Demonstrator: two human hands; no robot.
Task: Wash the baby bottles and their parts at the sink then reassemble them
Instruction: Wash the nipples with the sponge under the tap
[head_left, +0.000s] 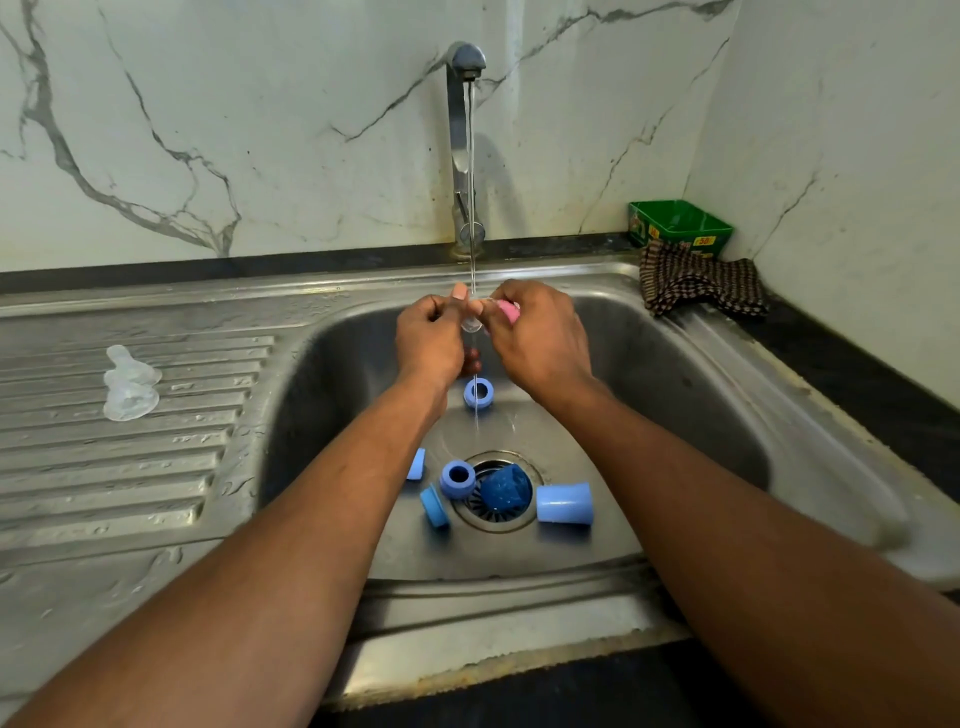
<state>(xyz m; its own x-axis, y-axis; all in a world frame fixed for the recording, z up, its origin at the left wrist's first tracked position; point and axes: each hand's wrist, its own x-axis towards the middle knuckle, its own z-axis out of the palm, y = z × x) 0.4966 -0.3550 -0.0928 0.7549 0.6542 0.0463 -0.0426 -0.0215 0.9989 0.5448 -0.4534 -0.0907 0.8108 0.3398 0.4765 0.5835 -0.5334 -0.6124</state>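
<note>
Head view: both hands meet under the thin stream from the tap (466, 62), above the far side of the sink (675, 395).
Left hand (431, 338): its grip is curled and pinches one side of a small clear nipple (471, 323), which sits right in the water.
Right hand (537, 338): its grip is curled too; it pinches the other side of the nipple and also holds something pink (508, 310), mostly hidden, so I cannot tell what part it is.
Washed parts: two clear nipples (130, 384) lie on the drainboard (104, 467), near its left edge.
Parts in the basin: a blue ring (478, 393) lies just below the hands; more blue rings (458, 479), a light blue cap (564, 503) and a dark blue piece (505, 489) lie around and on the drain (496, 512).
Risk: the nipple is wet and soft, so I judge it can slip from the fingers and fall among the unwashed parts.
Second risk: the dark piece covers part of the drain, so water may collect.
Around: a green box (680, 228) and a checked cloth (696, 283) sit at the far right corner, well apart from the work.
In the way: nothing blocks the hands; the bottles themselves are not in view.
</note>
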